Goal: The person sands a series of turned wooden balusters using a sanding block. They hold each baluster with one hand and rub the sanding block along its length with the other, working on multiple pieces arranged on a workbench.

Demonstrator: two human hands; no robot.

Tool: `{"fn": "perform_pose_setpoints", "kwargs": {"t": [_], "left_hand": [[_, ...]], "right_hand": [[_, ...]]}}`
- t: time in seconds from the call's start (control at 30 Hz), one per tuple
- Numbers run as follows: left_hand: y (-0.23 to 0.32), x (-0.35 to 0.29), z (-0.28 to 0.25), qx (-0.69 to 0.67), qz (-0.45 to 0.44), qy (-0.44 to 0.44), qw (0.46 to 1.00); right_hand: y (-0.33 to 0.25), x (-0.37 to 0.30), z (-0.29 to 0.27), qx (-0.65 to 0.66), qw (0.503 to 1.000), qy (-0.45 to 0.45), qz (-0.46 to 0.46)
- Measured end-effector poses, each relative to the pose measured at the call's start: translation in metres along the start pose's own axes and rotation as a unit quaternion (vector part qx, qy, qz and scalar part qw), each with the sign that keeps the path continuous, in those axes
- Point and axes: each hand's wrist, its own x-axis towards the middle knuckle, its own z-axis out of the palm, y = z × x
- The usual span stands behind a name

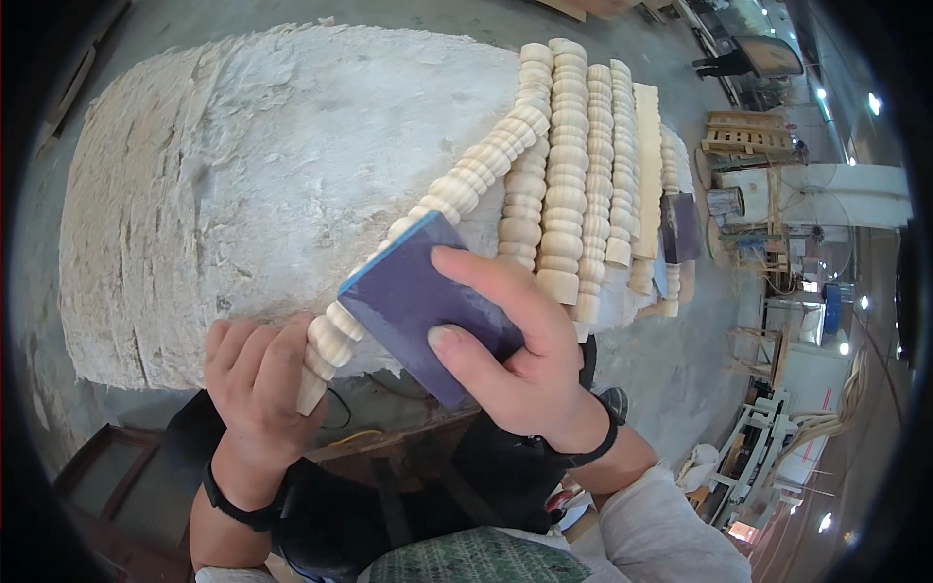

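Note:
A pale turned wooden spindle (476,173) with beaded rings slants across the padded bench. Its near end is in the closed fingers of my left hand (255,374), and its far end rests against other spindles. My right hand (515,360) pinches a flat purple sanding pad (408,301) with a blue edge, thumb and index finger lying on its upper face. The pad covers the middle of the spindle and appears to touch it along the blue edge. To the right, several similar turned spindles (566,146) lie side by side.
The bench has a rough, whitish padded cover (340,146). Beyond the row of spindles sits another dark purple block (682,228). A brown framed panel (117,496) stands at the lower left. Wooden pallets (748,133) and a light-coloured machine (753,442) are off to the right.

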Motion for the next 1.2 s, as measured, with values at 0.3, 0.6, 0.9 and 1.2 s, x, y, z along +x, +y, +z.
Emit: {"fn": "perform_pose_setpoints", "kwargs": {"t": [0.3, 0.6, 0.9, 1.2], "left_hand": [[0.0, 0.001, 0.003, 0.005, -0.007, 0.004, 1.0], [0.0, 0.001, 0.004, -0.044, -0.039, 0.022, 0.998], [0.001, 0.001, 0.006, -0.043, -0.063, 0.028, 0.997], [0.002, 0.003, 0.005, -0.045, -0.106, 0.058, 0.992]], "right_hand": [[-0.01, 0.03, 0.027, -0.145, 0.986, 0.037, -0.068], [-0.007, -0.061, 0.007, 0.034, 0.992, 0.098, 0.069], [-0.033, 0.0, 0.033, -0.073, 0.994, 0.046, -0.063], [-0.029, -0.016, 0.039, -0.09, 0.991, 0.036, -0.096]]}}
